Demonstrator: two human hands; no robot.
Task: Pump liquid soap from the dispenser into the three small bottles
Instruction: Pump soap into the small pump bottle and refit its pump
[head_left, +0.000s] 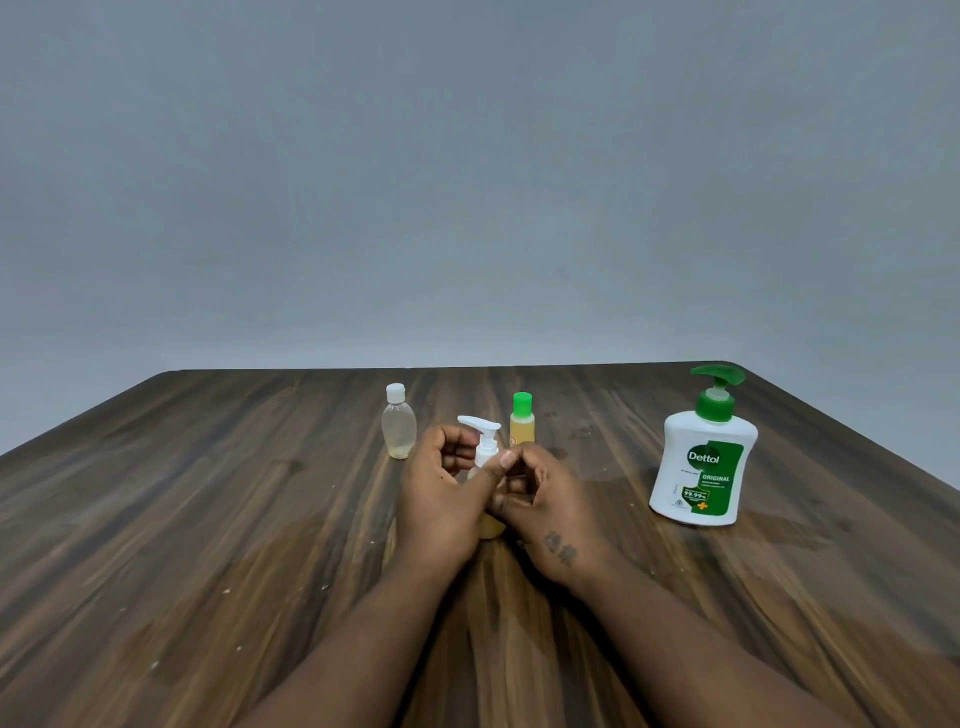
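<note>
Both hands meet mid-table: the left hand (441, 499) and right hand (545, 512) curl their fingers around a small pump bottle (485, 457) standing on the table (208, 519). Behind stand a clear bottle (398, 423) and green-capped bottle (521, 420); the dispenser (704, 460) stands well right.

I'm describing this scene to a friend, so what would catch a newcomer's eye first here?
Both hands, left and right, meet mid-table around a small pump bottle. The white and green Dettol dispenser stands out at the right. Behind the hands stand a clear bottle and a green-capped bottle.
</note>
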